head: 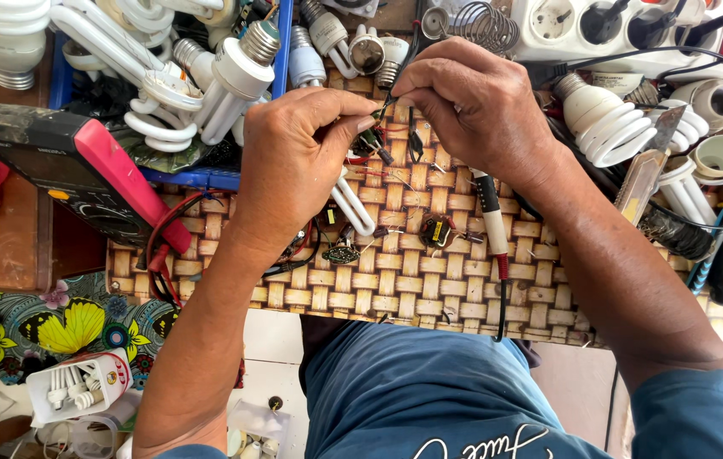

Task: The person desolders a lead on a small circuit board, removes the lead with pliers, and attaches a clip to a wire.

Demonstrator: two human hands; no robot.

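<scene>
While both hands meet near the woven mat's (429, 289) far edge:
Grip: left hand (293, 161) pinches a small circuit part (370, 136); right hand (472, 106) pinches a thin tool (408, 47) onto it.
Progress: apparently mid-repair; loose components (438, 229) lie unfitted.
Look: tiny, dark, wiry.
Around: spiral bulbs (208, 85), red multimeter (81, 170).

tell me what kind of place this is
Likely a small lamp repair bench: spiral fluorescent bulbs piled up, a multimeter on the left, loose electronic parts on a woven mat.
</scene>
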